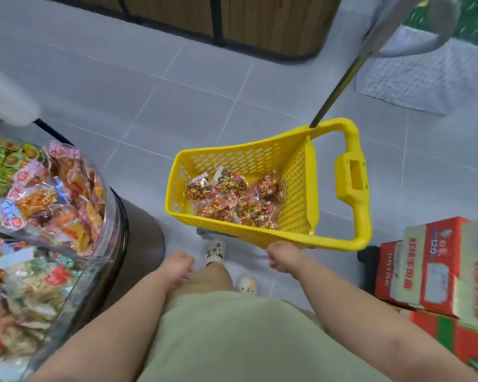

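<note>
Fingers (186,271) of left hand (177,267) loosely curled, holding nothing, lower centre of frame. Right hand (283,257) fingers (272,262) curled at near rim of basket (260,158); cannot tell whether gripping.
Grey tiled floor (122,78) fills upper half.
Snack display (113,216) along left edge, heaped with wrapped snacks.
Yellow basket at centre, on floor; dark pole (337,86) rises from far corner toward upper right.
Red boxes (431,271) stacked lower right.
Red-gold packets (232,199) in basket bottom.
White shoes (215,250) just below basket.
</note>
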Demonstrator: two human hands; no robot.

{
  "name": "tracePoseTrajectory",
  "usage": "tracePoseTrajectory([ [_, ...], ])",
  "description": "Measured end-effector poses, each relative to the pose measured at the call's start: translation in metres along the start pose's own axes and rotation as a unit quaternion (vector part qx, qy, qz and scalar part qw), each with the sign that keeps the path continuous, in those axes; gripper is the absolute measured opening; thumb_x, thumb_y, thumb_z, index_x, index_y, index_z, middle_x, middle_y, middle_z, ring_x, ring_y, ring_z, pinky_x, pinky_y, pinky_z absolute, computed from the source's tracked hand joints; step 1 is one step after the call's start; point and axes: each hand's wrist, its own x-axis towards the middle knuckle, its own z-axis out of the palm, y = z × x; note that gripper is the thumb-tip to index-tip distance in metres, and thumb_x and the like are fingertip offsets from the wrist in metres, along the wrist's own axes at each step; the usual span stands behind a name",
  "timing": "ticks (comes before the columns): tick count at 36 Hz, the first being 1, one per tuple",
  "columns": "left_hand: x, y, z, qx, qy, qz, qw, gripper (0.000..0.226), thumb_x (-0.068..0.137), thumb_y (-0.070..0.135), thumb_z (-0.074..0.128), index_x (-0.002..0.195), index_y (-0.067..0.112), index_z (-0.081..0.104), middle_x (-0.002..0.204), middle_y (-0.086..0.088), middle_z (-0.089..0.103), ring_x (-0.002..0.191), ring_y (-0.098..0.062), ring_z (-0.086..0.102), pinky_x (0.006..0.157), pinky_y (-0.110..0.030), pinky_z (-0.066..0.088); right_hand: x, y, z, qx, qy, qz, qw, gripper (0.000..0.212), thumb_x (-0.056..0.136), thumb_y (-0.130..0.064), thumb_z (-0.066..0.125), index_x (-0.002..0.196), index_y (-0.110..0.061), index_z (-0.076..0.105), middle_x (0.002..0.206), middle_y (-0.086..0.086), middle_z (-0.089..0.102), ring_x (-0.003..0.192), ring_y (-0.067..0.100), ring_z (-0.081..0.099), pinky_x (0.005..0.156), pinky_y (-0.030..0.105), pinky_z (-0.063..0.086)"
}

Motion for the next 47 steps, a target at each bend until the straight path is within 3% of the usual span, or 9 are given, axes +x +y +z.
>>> tracePoseTrajectory([
  [14,0.091,0.138,-0.037,0.069,-0.029,0.007,0.997,0.013,0.1,0.018,0.044,0.089,0.014,0.05,0.082,-0.009,0.056,0.059,-0.015,0.049,0.053,-0.024,0.031,0.08,-0.105,-0.031,0.234,0.034,0.01,0.971,0.004,0.096,-0.009,0.049,0.091,-0.01,0.049,0.068,0.007,0.044,0.055,0.016,0.041,0.043,0.023,0.034],
  [17,0.111,0.162,-0.05,0.048,-0.044,-0.015,0.998,0.023,0.102,0.02,0.042,0.081,0.016,0.05,0.07,-0.004,0.051,0.057,-0.014,0.043,0.053,-0.024,0.028,0.097,-0.106,-0.032,0.28,0.044,0.05,0.958,0.014,0.095,-0.004,0.05,0.094,-0.017,0.047,0.071,0.007,0.046,0.063,0.02,0.048,0.055,0.031,0.047],
  [20,0.133,0.179,-0.059,0.074,-0.048,-0.011,0.996,0.024,0.101,0.024,0.047,0.08,0.013,0.052,0.075,-0.005,0.056,0.065,-0.018,0.051,0.06,-0.026,0.036,0.119,-0.102,-0.029,0.244,0.053,0.085,0.964,0.018,0.094,-0.004,0.049,0.083,-0.018,0.05,0.066,0.004,0.045,0.054,0.014,0.042,0.05,0.026,0.035],
  [24,0.161,0.191,-0.059,0.104,-0.05,-0.011,0.993,0.022,0.098,0.018,0.047,0.078,0.013,0.053,0.076,-0.006,0.058,0.065,-0.017,0.053,0.059,-0.025,0.036,0.151,-0.095,-0.015,0.216,0.105,0.111,0.964,0.022,0.093,-0.009,0.053,0.115,-0.014,0.055,0.064,0.003,0.05,0.042,0.009,0.04,0.041,0.022,0.03],
  [31,0.196,0.181,-0.038,0.14,-0.065,-0.012,0.988,0.027,0.099,0.019,0.044,0.074,0.017,0.052,0.084,-0.01,0.057,0.078,-0.023,0.053,0.068,-0.028,0.04,0.203,-0.084,0.013,0.167,0.112,0.22,0.955,0.059,0.083,-0.026,0.068,0.133,-0.005,0.045,0.124,0.014,0.057,0.117,0.031,0.052,0.101,0.04,0.042],
  [35,0.199,0.172,-0.028,0.158,-0.066,-0.014,0.985,0.023,0.097,0.01,0.042,0.095,0.011,0.065,0.125,-0.019,0.058,0.068,-0.019,0.052,0.059,-0.024,0.04,0.227,-0.078,0.029,0.23,0.048,0.237,0.943,0.066,0.085,-0.035,0.068,0.138,-0.008,0.04,0.12,0.013,0.058,0.113,0.029,0.053,0.101,0.039,0.041],
  [38,0.194,0.163,-0.019,0.1,-0.071,-0.006,0.992,0.031,0.096,0.006,0.043,0.081,0.031,0.054,0.148,-0.016,0.042,0.056,-0.01,0.051,0.046,-0.018,0.037,0.235,-0.07,0.03,0.176,0.058,0.199,0.962,0.063,0.087,-0.027,0.067,0.142,-0.014,0.038,0.123,0.012,0.057,0.104,0.028,0.063,0.091,0.041,0.052],
  [43,0.189,0.152,-0.008,0.052,-0.047,-0.051,0.996,0.016,0.095,0.006,0.048,0.089,0.011,0.061,0.113,-0.012,0.057,0.061,-0.015,0.051,0.049,-0.021,0.038,0.222,-0.066,0.009,0.11,0.094,0.12,0.982,0.041,0.086,-0.022,0.066,0.126,-0.016,0.057,0.084,-0.002,0.061,0.066,0.016,0.058,0.057,0.023,0.048],
  [47,0.18,0.156,-0.001,-0.045,-0.061,-0.085,0.994,0.012,0.096,0.018,0.056,0.084,0.015,0.058,0.085,-0.01,0.062,0.064,-0.015,0.053,0.059,-0.026,0.041,0.203,-0.075,-0.026,0.247,0.131,0.087,0.956,0.026,0.083,-0.016,0.069,0.108,-0.018,0.06,0.087,0.006,0.065,0.069,0.021,0.059,0.06,0.032,0.048],
])
